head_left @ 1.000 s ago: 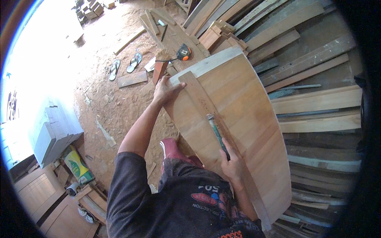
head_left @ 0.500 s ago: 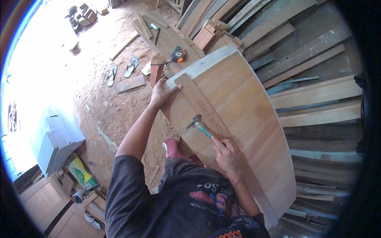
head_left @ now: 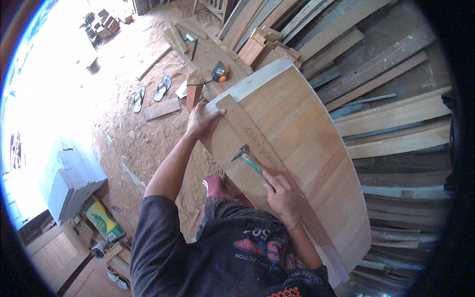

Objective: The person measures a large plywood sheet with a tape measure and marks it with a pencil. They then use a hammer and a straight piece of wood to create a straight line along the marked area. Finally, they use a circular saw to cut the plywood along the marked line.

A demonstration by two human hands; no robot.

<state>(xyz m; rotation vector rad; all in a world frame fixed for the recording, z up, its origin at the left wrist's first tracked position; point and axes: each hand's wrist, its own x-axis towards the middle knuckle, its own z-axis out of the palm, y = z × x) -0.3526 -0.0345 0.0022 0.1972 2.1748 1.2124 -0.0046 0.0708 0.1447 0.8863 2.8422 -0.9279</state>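
Note:
A large curved-edge wooden panel (head_left: 311, 143) stretches out in front of me, with a pale band along its far end. Across it lies a long narrow wooden strip (head_left: 247, 129), marked with a row of small dark dots. My left hand (head_left: 202, 120) grips the panel's far left corner, its thumb by the end of the strip. In my right hand (head_left: 281, 195) is a hammer (head_left: 253, 165), held by its green handle. The hammer's dark metal head is over the panel just left of the strip; whether it touches the wood I cannot tell.
An orange-and-black tape measure (head_left: 220, 72) sits on a board beyond the panel. Stacked planks (head_left: 391, 119) fill the right side. Flip-flops (head_left: 162, 89) and a short board (head_left: 162, 109) lie on the dusty floor. Grey slabs (head_left: 74, 183) and a green-yellow bag (head_left: 105, 219) stand at left.
The hammer has shifted very slightly left and down with my right hand. My left hand keeps its grip on the panel's corner.

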